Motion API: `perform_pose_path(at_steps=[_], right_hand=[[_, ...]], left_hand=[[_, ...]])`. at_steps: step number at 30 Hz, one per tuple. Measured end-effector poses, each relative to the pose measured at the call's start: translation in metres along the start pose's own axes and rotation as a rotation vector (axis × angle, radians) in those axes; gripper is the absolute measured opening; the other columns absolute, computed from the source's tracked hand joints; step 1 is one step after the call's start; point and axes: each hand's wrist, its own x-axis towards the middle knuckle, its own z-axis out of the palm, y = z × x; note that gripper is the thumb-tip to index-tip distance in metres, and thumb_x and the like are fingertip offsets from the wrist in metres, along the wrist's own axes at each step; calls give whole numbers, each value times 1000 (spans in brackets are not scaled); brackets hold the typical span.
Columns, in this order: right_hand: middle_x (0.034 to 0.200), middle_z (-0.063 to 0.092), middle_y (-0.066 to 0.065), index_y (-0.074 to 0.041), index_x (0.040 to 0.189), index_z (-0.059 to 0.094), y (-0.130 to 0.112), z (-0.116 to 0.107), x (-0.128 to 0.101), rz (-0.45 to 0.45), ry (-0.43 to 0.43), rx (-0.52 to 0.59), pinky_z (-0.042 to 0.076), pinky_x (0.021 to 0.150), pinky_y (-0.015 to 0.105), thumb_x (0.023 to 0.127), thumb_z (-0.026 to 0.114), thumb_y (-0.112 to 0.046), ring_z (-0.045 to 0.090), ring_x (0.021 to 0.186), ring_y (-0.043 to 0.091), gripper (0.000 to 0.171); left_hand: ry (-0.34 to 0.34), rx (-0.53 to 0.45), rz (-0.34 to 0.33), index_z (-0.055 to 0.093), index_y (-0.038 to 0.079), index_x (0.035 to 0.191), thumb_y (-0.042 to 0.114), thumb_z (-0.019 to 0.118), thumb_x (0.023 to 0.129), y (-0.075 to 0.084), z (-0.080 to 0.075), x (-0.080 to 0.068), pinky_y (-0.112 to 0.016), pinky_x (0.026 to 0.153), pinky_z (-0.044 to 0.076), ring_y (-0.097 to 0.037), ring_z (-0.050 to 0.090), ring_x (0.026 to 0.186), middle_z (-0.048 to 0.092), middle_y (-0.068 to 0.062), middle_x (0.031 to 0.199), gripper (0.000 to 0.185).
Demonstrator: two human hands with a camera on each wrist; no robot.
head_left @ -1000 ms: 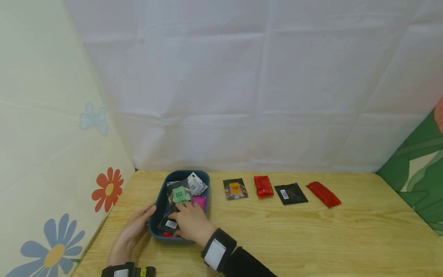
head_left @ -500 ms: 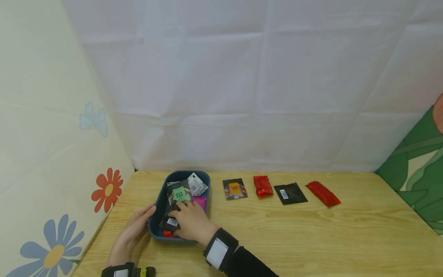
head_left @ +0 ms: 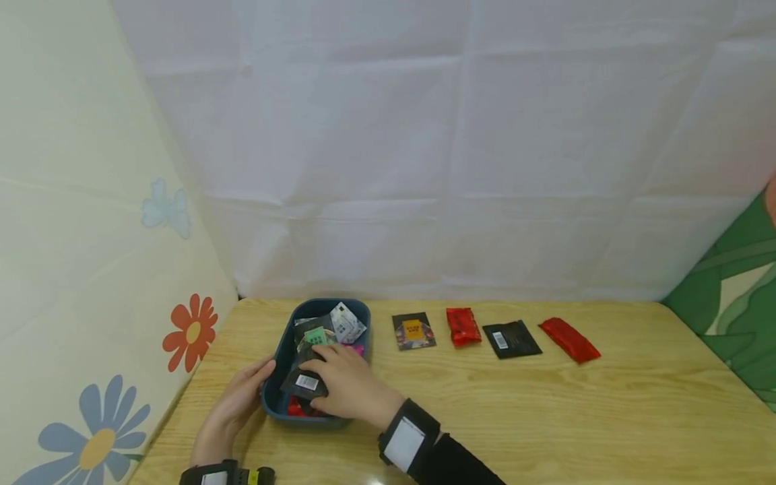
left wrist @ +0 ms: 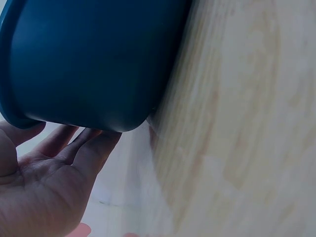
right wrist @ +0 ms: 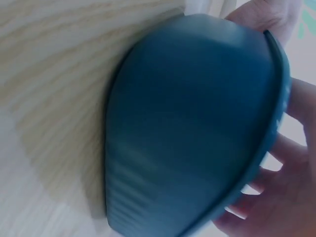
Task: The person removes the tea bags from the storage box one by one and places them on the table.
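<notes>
A dark blue plastic bin (head_left: 275,374) stands at the left of the table, holding several small packets. My right hand (head_left: 351,389) reaches into it and pinches a black packet (head_left: 296,381) with a white barcode label, now tilted. Beneath and beyond lie a black packet with a green label (head_left: 316,335), a white packet (head_left: 347,322), a bit of pink packet (head_left: 358,349) and a red packet (head_left: 296,407). My left hand (left wrist: 54,185) rests against the bin's outer left side, thumb near the rim, fingers extended along the wall. In the right wrist view the bin wall (right wrist: 187,118) hides the packets.
To the bin's right, in a row on the wooden table (head_left: 515,417), lie a dark packet with an orange label (head_left: 414,331), a red packet (head_left: 463,327), a black packet (head_left: 512,339) and a longer red packet (head_left: 570,340). A white cloth backdrop (head_left: 448,168) hangs behind.
My right hand has drawn slightly right and up with the black barcode packet, which shifts and tilts. More of the red packet below came into sight. The left hand stays at the bin.
</notes>
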Motion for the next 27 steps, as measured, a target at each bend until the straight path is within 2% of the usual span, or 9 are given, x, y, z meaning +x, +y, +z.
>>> perform_pose_path(at_steps=[12,19,27], right_hand=[[153,41,9,-23,141,56,21,-33,-25,-21,31,-14,29,114,52,86,77,-33,36,138,32,60],[156,36,10,-22,141,56,39,-44,-42,-73,23,0,29,112,58,87,76,-32,33,141,36,59],[157,35,10,-20,141,56,58,-53,-61,-83,18,0,28,113,55,85,78,-32,32,142,35,62]], left_hand=[[-12,-4,-4,31,-10,149,34,47,105,2,0,-2,-56,111,29,-41,35,139,32,-31,152,64],[-11,-5,-1,31,-11,149,32,46,106,2,0,-2,-56,111,30,-41,36,138,33,-31,152,63],[-16,-5,7,30,-12,148,29,42,108,2,2,-1,-55,110,33,-39,40,136,35,-32,150,59]])
